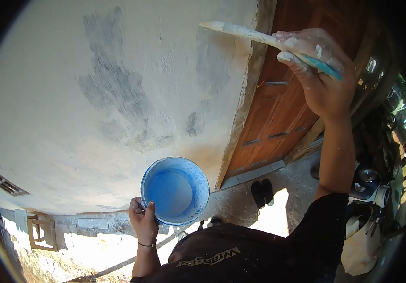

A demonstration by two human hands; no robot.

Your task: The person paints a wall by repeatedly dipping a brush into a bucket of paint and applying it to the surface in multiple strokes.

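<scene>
Right hand [323,70] grips paintbrush [255,35], upper right of frame: looks light, handle stiff, bristles probably softer; I'd pinch mid-handle. My left hand [144,224] clasps blue bucket [201,193] by its rim, lower centre; likely rigid, maybe slick where smeared.

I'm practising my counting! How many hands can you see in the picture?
2. The right hand is raised at the upper right, holding a paintbrush; the left hand is lower down, holding the blue bucket at its rim. No others show.

Black "Wrangler" shirt [259,250], thin wristband [146,245]
</scene>
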